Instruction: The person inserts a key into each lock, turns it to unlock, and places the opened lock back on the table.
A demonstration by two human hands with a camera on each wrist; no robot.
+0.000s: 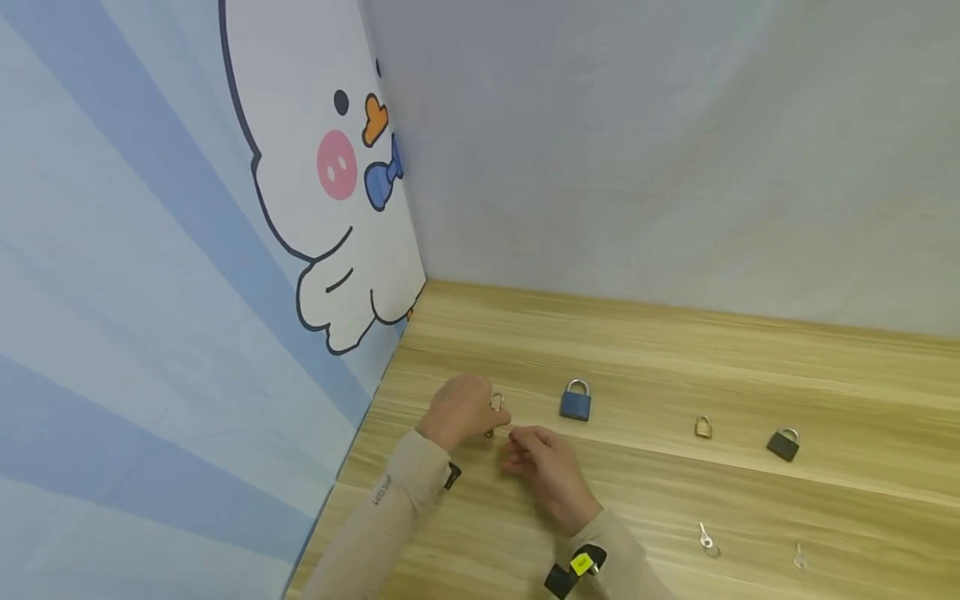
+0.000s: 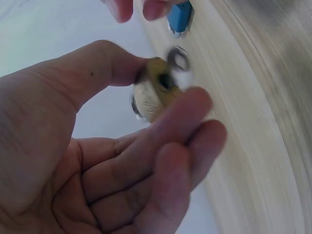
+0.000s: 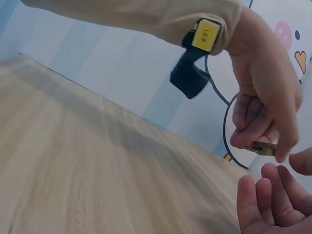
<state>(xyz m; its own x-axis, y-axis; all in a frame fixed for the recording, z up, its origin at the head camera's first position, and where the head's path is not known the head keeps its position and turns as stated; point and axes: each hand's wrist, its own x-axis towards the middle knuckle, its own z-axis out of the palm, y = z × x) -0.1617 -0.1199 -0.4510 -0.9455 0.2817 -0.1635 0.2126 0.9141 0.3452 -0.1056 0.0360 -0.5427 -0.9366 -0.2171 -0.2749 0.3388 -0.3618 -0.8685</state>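
My left hand (image 1: pixel 462 410) pinches a small brass padlock (image 2: pixel 155 92) between thumb and fingers, raised over the table. Its metal shackle (image 1: pixel 497 402) sticks up past the fingers in the head view. Beside the dark keyhole, a blurred metal ring (image 2: pixel 178 58) shows in the left wrist view. My right hand (image 1: pixel 547 471) is close by on the right, its fingertips near the left thumb. In the right wrist view the right fingers (image 3: pixel 251 202) are loosely bent below the padlock, and nothing shows between them.
On the wooden table (image 1: pixel 480 533) lie a blue padlock (image 1: pixel 576 405), a small brass padlock (image 1: pixel 702 427) and a black padlock (image 1: pixel 783 446). Nearer the front are a key with a ring (image 1: pixel 706 540) and another key (image 1: pixel 799 557). A printed wall (image 1: pixel 187 350) borders the left side.
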